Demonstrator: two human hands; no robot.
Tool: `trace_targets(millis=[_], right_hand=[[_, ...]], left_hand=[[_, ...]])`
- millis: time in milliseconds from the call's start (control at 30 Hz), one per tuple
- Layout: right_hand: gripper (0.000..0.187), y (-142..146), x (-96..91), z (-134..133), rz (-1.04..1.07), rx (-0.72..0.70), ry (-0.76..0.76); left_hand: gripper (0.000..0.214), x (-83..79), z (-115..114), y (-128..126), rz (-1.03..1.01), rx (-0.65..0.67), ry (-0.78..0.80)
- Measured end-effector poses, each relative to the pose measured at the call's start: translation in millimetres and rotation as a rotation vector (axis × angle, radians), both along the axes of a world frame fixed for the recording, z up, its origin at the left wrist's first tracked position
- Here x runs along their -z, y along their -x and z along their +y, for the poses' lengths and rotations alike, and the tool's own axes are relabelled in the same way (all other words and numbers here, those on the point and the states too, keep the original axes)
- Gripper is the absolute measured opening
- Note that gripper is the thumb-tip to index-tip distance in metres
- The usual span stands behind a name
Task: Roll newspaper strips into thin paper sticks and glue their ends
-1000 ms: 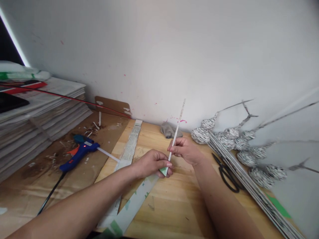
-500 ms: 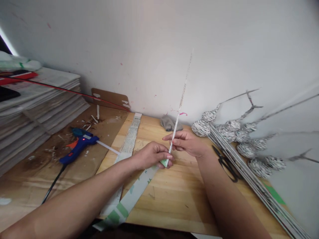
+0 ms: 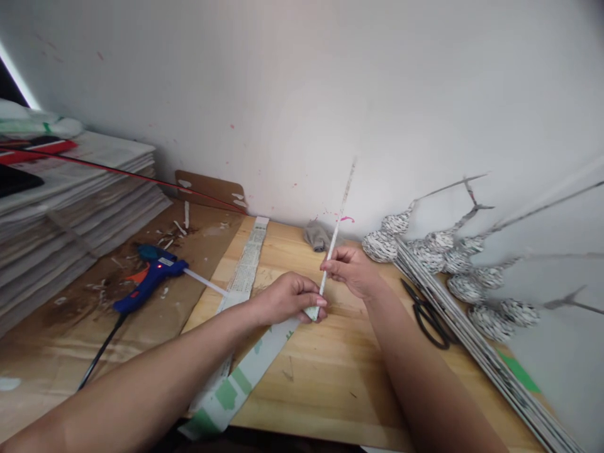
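Observation:
A long strip of printed paper (image 3: 264, 353), white with green patches, runs from the table's front edge up to my left hand (image 3: 295, 297). Its far end is rolled into a thin paper tube (image 3: 336, 229) that slants up and away, its tip in front of the wall. My left hand pinches the strip where it turns into the tube. Higher up, my right hand (image 3: 349, 270) has thumb and fingers closed on the tube. Left of my hands, other newspaper strips (image 3: 248, 267) lie on the wooden table (image 3: 325, 377).
A blue glue gun (image 3: 153, 280) lies on cardboard at left, beside a tall newspaper stack (image 3: 85, 207). At right are black scissors (image 3: 430, 321), a bundle of paper tubes (image 3: 476, 340) and several woven paper figures (image 3: 380, 245). A grey cloth (image 3: 317, 236) sits by the wall.
The tube's visible length above my hands has become shorter, and more green patches of the strip show near the front edge. My right hand's fingers have closed further around the tube.

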State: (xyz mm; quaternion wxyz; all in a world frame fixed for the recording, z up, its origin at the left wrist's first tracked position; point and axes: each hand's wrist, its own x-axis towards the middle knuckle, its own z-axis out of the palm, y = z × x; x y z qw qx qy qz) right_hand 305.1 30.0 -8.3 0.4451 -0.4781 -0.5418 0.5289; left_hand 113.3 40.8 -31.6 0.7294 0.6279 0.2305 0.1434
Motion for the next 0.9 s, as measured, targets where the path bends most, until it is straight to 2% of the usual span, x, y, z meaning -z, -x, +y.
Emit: trace_targets(millis=[100, 167, 233, 300, 333, 400, 467, 567, 733, 833, 900], right_hand=[[0.034, 2, 3.9, 4, 0.025, 0.073, -0.042], [0.045, 0, 6.2, 10, -0.070, 0.167, -0.087], [0.052, -4, 9.6, 18, -0.337, 0.310, -0.187], [0.052, -7, 14.9, 31, -0.711, 0.432, -0.273], [0.055, -8, 18.3, 38, -0.889, 0.463, -0.270], [0.062, -7, 25.7, 54, -1.126, 0.469, -0.189], [0.054, -3, 32.5, 68, -1.224, 0.422, -0.145], [0.036, -2, 38.8, 80, -1.232, 0.394, -0.160], [0.037, -10, 36.6, 73, -1.139, 0.432, -0.155], [0.040, -10, 26.7, 52, -0.937, 0.438, -0.265], [0.043, -5, 17.1, 34, -0.710, 0.405, -0.257]], left_hand=[[0.037, -1.7, 0, 0, -0.013, -0.005, -0.003], [0.037, -2.2, 0, -1, -0.022, -0.012, -0.008], [0.037, -3.0, 0, -1, -0.024, -0.017, -0.014], [0.038, -4.1, -1, -1, -0.025, -0.018, -0.010], [0.038, -4.8, -1, -1, -0.027, -0.018, -0.006], [0.038, -5.6, -1, -1, -0.032, -0.021, 0.006], [0.037, -5.2, 0, -1, -0.037, -0.028, 0.020], [0.035, -1.8, 2, -1, -0.056, -0.039, 0.043], [0.034, 2.9, 4, -1, -0.068, -0.073, 0.071], [0.034, 2.7, 4, 0, -0.067, -0.075, 0.070], [0.033, 2.7, 4, 0, -0.071, -0.079, 0.073]])
